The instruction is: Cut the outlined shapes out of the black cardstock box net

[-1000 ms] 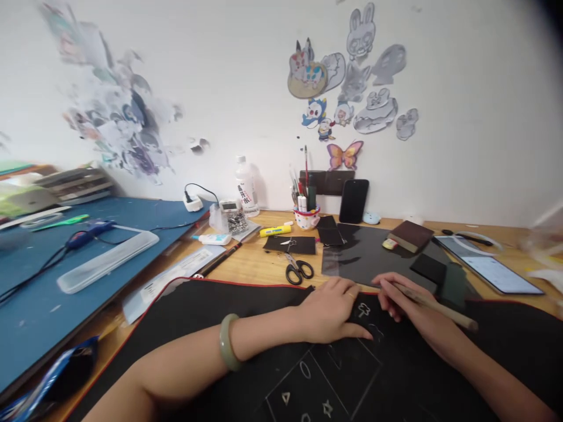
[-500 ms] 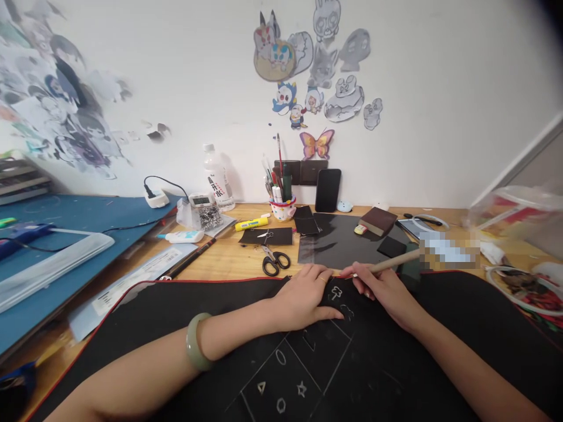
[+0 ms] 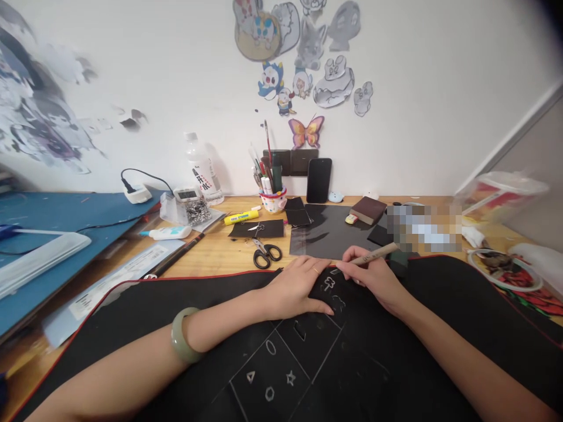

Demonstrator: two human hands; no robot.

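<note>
**Beige-barrelled pen (image 3: 376, 255) pinched in the right hand (image 3: 373, 278) near the far edge of the red-trimmed black mat (image 3: 444, 293)**

The left hand (image 3: 292, 287) lies palm down on the mat's far part, its four fingers close together and its thumb spread away. A pale green, glossy bangle (image 3: 183, 335) circles the left wrist. The right hand's fingers grip the pen, its barrel slanting up beyond the mat's far edge; whether the tip touches the surface cannot be told. Between the hands, on the mat's far part, is a white tree-shaped outline (image 3: 329, 283). Toward its near side are a white oval (image 3: 271, 347), a triangle (image 3: 250, 377) and a star (image 3: 291, 378).

Plain black stretches reach the mat's left and right edges outside both forearms. Room is tighter past the far edge: black-handled metal scissors (image 3: 267, 253) lie just beyond it, and a large, dark grey glossy sheet (image 3: 336, 231) lies beyond the hands. A clear, labelled plastic packet (image 3: 118, 287) runs alongside the mat's left edge.
</note>
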